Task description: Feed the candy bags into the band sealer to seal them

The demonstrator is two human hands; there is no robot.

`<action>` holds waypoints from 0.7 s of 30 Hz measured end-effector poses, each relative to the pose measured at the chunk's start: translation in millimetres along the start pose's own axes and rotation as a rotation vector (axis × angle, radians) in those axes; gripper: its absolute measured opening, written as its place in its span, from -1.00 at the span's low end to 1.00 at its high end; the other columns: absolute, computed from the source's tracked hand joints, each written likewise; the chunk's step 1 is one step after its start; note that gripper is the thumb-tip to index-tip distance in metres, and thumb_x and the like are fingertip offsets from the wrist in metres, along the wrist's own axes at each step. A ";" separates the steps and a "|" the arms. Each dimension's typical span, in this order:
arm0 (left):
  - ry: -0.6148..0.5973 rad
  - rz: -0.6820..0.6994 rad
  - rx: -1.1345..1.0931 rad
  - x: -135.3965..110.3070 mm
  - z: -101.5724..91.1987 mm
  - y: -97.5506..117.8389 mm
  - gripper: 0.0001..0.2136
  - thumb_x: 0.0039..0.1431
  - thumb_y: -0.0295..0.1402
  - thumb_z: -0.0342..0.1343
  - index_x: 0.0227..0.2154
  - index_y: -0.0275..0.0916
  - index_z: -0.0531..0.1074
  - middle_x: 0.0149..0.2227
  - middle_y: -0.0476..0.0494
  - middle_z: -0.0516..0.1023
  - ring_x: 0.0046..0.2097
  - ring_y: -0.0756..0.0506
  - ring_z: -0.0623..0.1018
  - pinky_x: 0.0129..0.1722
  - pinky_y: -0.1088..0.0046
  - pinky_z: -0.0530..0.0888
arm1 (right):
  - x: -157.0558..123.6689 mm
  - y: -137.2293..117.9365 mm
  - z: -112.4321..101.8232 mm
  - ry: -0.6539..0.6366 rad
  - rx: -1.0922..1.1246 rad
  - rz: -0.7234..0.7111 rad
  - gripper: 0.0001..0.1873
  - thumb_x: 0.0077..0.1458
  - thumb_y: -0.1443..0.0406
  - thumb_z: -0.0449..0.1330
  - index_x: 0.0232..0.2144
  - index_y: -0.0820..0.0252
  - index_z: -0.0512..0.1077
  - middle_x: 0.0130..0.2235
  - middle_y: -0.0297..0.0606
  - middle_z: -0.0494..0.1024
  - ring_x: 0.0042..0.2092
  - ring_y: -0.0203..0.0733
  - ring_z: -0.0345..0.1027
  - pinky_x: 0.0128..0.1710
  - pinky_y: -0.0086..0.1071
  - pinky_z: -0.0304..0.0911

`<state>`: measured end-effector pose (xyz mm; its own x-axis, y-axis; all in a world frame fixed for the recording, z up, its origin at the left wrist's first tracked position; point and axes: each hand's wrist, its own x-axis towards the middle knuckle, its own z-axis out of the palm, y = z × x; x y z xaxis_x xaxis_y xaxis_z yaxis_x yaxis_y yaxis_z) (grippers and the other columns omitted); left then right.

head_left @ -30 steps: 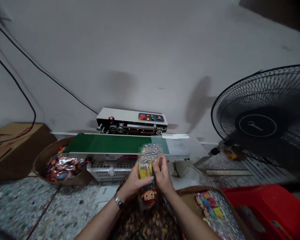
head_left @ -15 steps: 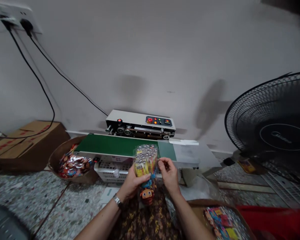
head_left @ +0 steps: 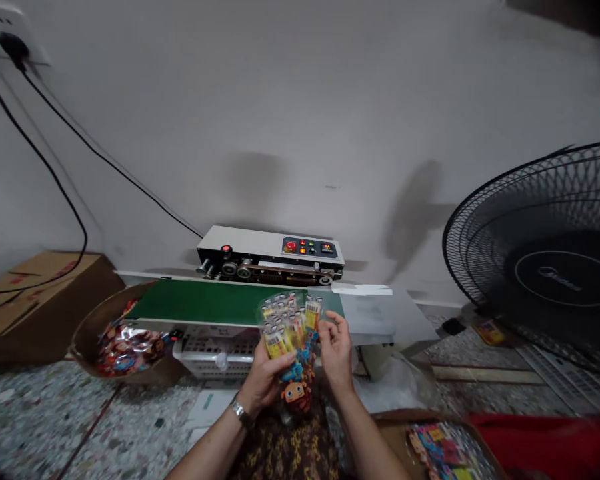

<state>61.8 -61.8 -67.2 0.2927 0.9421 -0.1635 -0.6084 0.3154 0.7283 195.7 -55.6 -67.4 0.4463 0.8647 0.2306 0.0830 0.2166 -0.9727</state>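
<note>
My left hand is wrapped round the lower left of a clear plastic bag, its thumb lying across the front. Inside are several small colourful cartoon figures with yellow barcode labels and metal ends at the top; an orange figure with big eyes shows at the bottom. My right hand is closed at the bag's right edge, thumb and fingers pinched together there. The bag is tilted up over my lap, in front of a band sealer with a green conveyor belt.
A box of shiny packed bags stands left of the belt, beside a closed carton. A white basket sits beneath the belt. At lower right is a carton of colourful pieces. A large fan stands at the right.
The bag's top has spread wider, and one yellow-labelled piece now stands apart at its right side. The view has shifted slightly right. Both hands stay at the bag.
</note>
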 end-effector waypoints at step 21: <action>0.081 -0.001 0.016 37.8 -15.0 1.8 -0.59 -0.21 -0.51 0.29 -0.22 -0.24 0.34 -0.27 -0.16 0.56 -0.33 -0.09 0.55 -0.31 0.37 0.49 | 95.7 57.9 -46.3 0.309 -0.208 0.002 -0.62 0.01 0.04 0.03 -0.32 0.25 0.34 -0.41 -0.23 0.47 -0.41 -0.24 0.33 -0.43 -0.43 0.20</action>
<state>60.8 -23.9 -82.1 0.2325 0.9480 -0.2171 -0.5957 0.3153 0.7387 284.4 18.6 -102.8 0.6917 0.6808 0.2409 0.2468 0.0907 -0.9648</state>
